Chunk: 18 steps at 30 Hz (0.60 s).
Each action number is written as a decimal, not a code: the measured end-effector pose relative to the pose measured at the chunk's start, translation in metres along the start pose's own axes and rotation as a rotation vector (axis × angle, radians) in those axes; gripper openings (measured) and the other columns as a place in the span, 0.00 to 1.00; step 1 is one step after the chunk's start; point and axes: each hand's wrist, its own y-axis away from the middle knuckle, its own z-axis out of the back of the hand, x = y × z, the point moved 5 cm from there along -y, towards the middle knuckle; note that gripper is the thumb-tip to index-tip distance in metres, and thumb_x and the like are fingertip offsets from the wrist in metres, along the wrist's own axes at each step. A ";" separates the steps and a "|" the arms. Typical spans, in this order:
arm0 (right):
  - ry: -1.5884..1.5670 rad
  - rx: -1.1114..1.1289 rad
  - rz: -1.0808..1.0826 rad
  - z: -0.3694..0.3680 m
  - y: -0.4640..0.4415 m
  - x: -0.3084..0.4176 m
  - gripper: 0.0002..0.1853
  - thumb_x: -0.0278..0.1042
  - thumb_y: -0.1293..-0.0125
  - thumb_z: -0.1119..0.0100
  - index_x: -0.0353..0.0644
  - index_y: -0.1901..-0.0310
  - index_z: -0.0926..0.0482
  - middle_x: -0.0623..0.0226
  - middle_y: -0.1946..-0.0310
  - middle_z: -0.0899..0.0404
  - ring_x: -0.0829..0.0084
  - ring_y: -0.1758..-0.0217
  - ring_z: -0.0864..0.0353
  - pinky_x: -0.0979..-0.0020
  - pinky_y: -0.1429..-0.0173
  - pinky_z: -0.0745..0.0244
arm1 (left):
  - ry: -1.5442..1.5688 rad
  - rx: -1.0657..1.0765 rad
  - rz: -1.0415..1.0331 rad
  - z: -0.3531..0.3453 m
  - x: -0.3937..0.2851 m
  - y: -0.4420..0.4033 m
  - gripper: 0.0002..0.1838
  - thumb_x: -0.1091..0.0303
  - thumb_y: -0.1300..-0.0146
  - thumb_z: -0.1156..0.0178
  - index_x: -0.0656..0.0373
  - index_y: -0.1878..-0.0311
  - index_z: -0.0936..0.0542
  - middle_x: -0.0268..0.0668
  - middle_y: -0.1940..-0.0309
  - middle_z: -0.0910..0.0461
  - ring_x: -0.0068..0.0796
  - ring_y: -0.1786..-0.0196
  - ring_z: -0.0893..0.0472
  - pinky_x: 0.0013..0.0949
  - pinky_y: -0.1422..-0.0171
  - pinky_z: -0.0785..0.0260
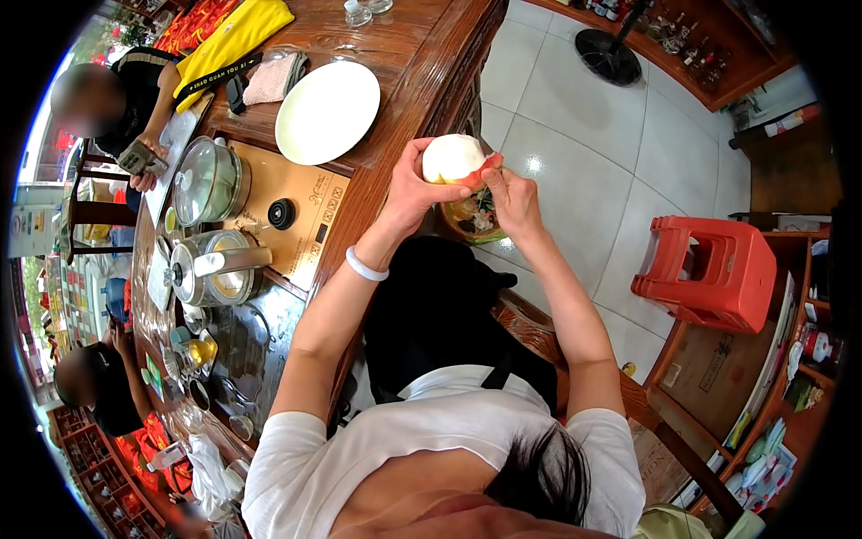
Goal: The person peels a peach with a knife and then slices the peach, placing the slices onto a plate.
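Observation:
My left hand [417,184] is closed around a round, partly peeled fruit [453,157] with white flesh. Red and yellowish skin shows along its lower right side. At that edge, the fingers of my right hand [514,199] pinch a strip of red peel [490,165]. Whether a small blade is hidden in those fingers cannot be seen. Beneath both hands stands a bin [471,225] with scraps in it, partly covered by my hands. A white oval plate [328,113] lies on the wooden table, left of my left hand.
A glass pot [208,184] and a glass kettle [215,269] stand on the tea table [404,81]. Two people sit across it, one holding a phone [144,157]. To the right are red stacked stools [709,274] and a shelf. A black stand base [608,57] rests on the tiled floor.

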 end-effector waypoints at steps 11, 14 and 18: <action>0.104 0.002 0.066 0.004 0.003 0.020 0.21 0.50 0.34 0.54 0.38 0.63 0.22 0.56 0.79 0.23 0.55 0.78 0.23 0.62 0.72 0.29 | -0.079 -0.049 0.027 0.001 0.009 0.001 0.40 0.77 0.64 0.26 0.65 0.43 0.34 0.37 0.54 0.26 0.26 0.52 0.25 0.29 0.48 0.29; -0.042 -0.107 0.162 -0.002 0.006 0.022 0.20 0.50 0.34 0.53 0.39 0.62 0.22 0.56 0.77 0.22 0.56 0.78 0.22 0.63 0.72 0.28 | -0.090 -0.055 0.009 0.002 0.011 0.000 0.38 0.77 0.63 0.26 0.65 0.45 0.33 0.36 0.55 0.25 0.25 0.53 0.25 0.29 0.49 0.29; 0.007 -0.063 0.100 0.000 0.005 0.020 0.20 0.50 0.35 0.52 0.38 0.63 0.22 0.56 0.76 0.21 0.56 0.74 0.20 0.62 0.70 0.27 | -0.082 -0.032 0.015 0.002 0.010 -0.002 0.37 0.78 0.62 0.28 0.65 0.45 0.33 0.37 0.55 0.26 0.26 0.53 0.25 0.29 0.49 0.28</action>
